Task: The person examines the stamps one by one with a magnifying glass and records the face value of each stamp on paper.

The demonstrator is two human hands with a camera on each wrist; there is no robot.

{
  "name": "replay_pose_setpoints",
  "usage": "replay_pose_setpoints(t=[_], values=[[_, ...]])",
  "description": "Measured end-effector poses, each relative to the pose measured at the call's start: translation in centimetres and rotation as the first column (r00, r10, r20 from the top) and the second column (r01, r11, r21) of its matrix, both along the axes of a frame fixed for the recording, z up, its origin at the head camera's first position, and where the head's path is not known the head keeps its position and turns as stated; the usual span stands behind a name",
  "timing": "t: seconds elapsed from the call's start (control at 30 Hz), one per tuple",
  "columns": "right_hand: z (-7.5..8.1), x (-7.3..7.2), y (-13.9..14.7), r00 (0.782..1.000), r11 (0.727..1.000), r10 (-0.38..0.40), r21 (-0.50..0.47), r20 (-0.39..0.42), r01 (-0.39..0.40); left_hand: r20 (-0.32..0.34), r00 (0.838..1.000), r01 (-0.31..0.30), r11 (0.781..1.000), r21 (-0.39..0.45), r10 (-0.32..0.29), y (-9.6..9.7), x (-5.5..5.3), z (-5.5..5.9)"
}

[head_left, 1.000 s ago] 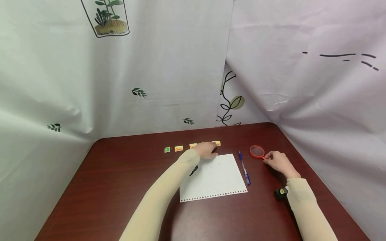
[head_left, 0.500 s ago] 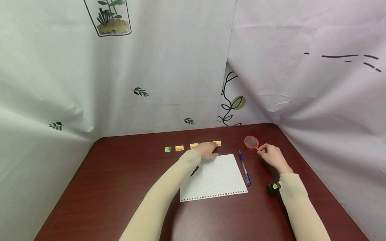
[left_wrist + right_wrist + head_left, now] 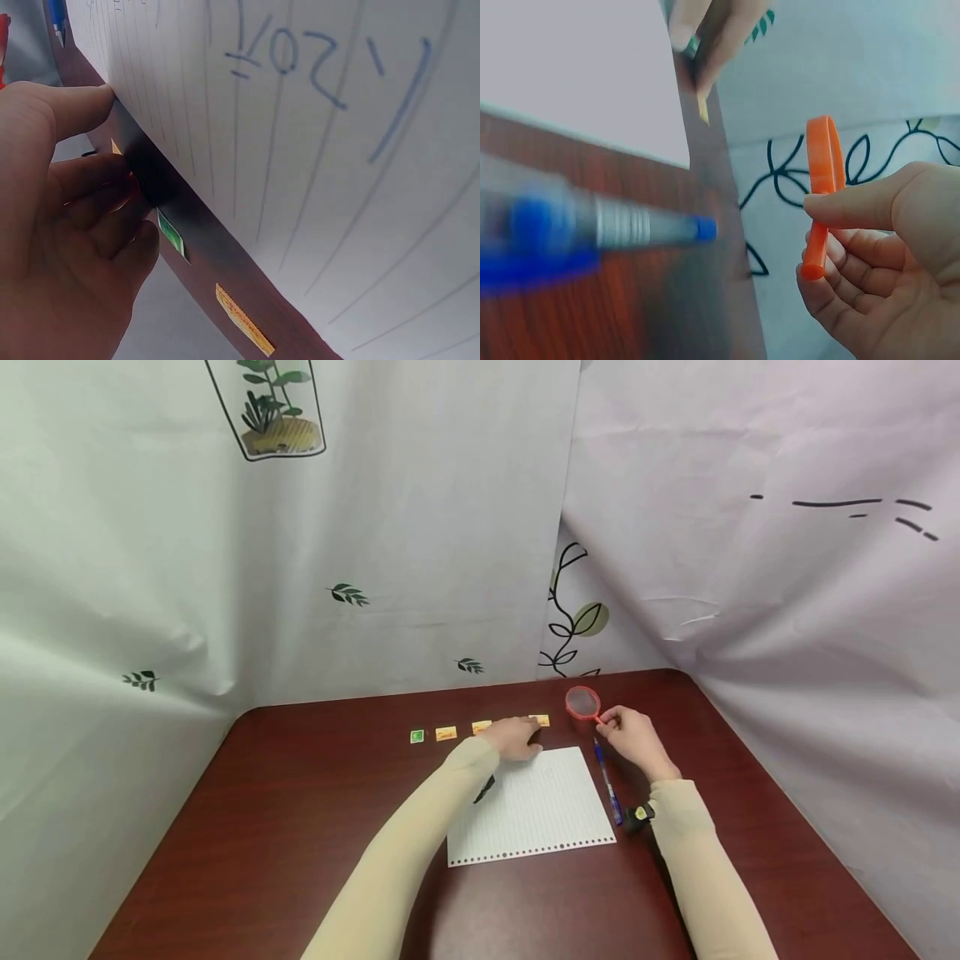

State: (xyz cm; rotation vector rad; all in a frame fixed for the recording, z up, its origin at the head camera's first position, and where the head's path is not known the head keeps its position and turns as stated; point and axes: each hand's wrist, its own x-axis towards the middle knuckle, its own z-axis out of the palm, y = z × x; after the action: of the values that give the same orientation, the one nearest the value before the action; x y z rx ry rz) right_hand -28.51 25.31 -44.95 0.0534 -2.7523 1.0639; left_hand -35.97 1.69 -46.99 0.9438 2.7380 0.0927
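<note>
My right hand pinches the handle of a red magnifying glass between thumb and fingers. In the right wrist view the magnifying glass is seen nearly edge-on. My left hand reaches over the top edge of a lined sheet of paper, its fingertips at the rightmost orange stamp. Its fingers are loosely bent in the left wrist view. More small stamps lie in a row to the left, among them a green stamp and an orange stamp; the hand partly covers another.
A blue pen lies along the right side of the paper, close to my right wrist. Handwriting marks the sheet near its top. White printed cloth hangs behind the dark red table and at both its sides.
My right hand has carried the magnifying glass leftward and a little away from me, toward the rightmost stamp. The left hand stays in place.
</note>
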Motion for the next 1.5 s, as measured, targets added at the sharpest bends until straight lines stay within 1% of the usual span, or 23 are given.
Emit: replay_pose_setpoints(t=[0.1,0.23,0.4,0.53,0.67,0.83,1.1,1.27,1.5], values=[[-0.2,-0.1,-1.0,1.000,1.000,-0.003,-0.030,0.001,0.003,-0.003,1.000,-0.008,1.000,-0.004,0.008,0.0,0.0,0.0],[-0.4,-0.2,-2.1,1.000,0.997,-0.011,-0.071,0.014,0.011,-0.015,1.000,-0.001,1.000,-0.007,0.001,0.1,0.0,-0.1],[-0.7,-0.2,-3.3,1.000,0.995,-0.022,-0.097,0.010,0.023,-0.027,1.000,0.002,1.000,0.005,-0.002,0.1,0.1,-0.1],[-1.0,-0.2,-4.0,1.000,0.994,-0.019,-0.110,0.005,0.019,-0.019,1.000,-0.010,1.000,0.011,0.010,0.2,0.1,-0.1],[-1.1,0.0,-4.6,1.000,0.994,-0.012,-0.113,0.016,0.014,-0.017,1.000,-0.017,1.000,0.022,0.017,0.2,0.1,-0.3],[-1.5,0.1,-4.9,0.999,0.993,-0.001,-0.122,0.033,0.005,-0.023,1.000,-0.004,0.999,0.046,0.005,0.2,0.0,-0.5],[-2.2,-0.2,-5.2,0.999,0.995,-0.005,-0.101,0.053,0.010,-0.019,1.000,-0.012,0.998,0.057,0.013,0.2,0.3,-0.4],[-2.2,-0.3,-5.4,0.999,0.996,-0.002,-0.087,0.050,0.007,-0.031,0.999,-0.006,0.998,0.064,0.008,0.2,0.2,-0.5],[-2.2,-0.2,-5.4,0.999,0.996,0.008,-0.086,0.054,-0.003,-0.030,0.999,-0.023,0.997,0.069,0.025,0.2,0.0,-0.6]])
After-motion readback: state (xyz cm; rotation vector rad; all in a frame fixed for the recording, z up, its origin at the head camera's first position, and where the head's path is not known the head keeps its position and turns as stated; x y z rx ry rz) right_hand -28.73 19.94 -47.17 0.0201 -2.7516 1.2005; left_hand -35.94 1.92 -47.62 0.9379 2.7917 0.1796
